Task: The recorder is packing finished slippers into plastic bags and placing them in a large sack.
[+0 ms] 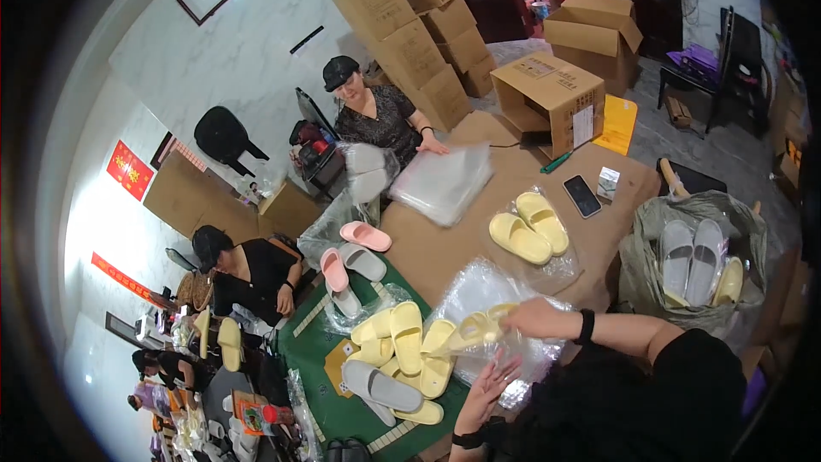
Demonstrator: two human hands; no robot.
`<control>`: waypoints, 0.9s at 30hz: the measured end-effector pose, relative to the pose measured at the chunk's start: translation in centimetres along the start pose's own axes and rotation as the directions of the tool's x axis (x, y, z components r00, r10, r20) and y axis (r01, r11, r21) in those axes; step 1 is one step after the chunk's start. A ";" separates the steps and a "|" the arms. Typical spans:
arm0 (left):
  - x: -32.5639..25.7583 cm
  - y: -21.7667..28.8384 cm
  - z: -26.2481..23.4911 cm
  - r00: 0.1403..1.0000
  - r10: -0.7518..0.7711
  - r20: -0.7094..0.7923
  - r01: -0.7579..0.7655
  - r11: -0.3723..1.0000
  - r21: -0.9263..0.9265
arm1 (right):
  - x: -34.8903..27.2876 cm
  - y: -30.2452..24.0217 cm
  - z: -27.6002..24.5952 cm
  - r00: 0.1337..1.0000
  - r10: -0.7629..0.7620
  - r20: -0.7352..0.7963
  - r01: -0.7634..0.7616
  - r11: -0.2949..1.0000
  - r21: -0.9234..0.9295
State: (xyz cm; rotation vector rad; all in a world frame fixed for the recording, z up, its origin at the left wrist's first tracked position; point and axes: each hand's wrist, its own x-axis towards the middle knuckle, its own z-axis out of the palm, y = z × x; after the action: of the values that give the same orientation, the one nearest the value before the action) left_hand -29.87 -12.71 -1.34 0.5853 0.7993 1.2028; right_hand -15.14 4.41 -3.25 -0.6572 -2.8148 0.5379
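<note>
My right hand [532, 318], with a black band on its wrist, grips a pair of pale yellow slippers [469, 331] that sit partly inside a crinkled clear plastic bag [483, 287] on the brown table [445, 248]. Just below it, my left hand [490, 379], wearing a black watch, lies with its fingers spread against the lower side of the same bag. A loose heap of yellow and grey slippers [402, 351] rests on a green mat [321, 359] right beside both hands.
A bagged yellow pair [530, 227], a phone [581, 195] and a small box [608, 181] lie farther along the table. A sack with grey slippers [697, 252] stands at right. A person opposite [376, 111] handles stacked clear bags [445, 180]; another person [248, 274] sits left. Cardboard boxes [552, 90] stand behind.
</note>
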 end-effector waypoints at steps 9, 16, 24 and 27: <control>0.7 -7.0 -8.1 0.936 -0.220 -0.274 0.348 0.682 0.643 | 4.4 6.8 -9.8 0.692 0.086 -0.717 -0.301 0.937 -0.177; -0.9 -9.3 -11.4 0.931 -0.146 -0.333 0.297 0.835 0.463 | 4.2 9.5 -7.8 0.678 0.027 -0.734 -0.303 0.921 -0.246; 0.8 -10.2 -16.9 0.729 0.355 -0.585 0.293 0.611 0.735 | 0.5 17.1 1.3 0.858 0.474 -0.200 -0.514 0.809 -0.286; 0.9 -9.0 -18.9 0.675 0.468 -0.570 0.254 0.578 0.775 | 0.8 16.3 1.6 0.864 0.450 -0.225 -0.500 0.822 -0.273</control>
State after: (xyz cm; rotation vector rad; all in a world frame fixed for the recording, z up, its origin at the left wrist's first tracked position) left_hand -39.61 -14.55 -19.83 0.9225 2.1542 1.1340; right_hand -9.98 17.90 -11.03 -1.4293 -2.6026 0.0777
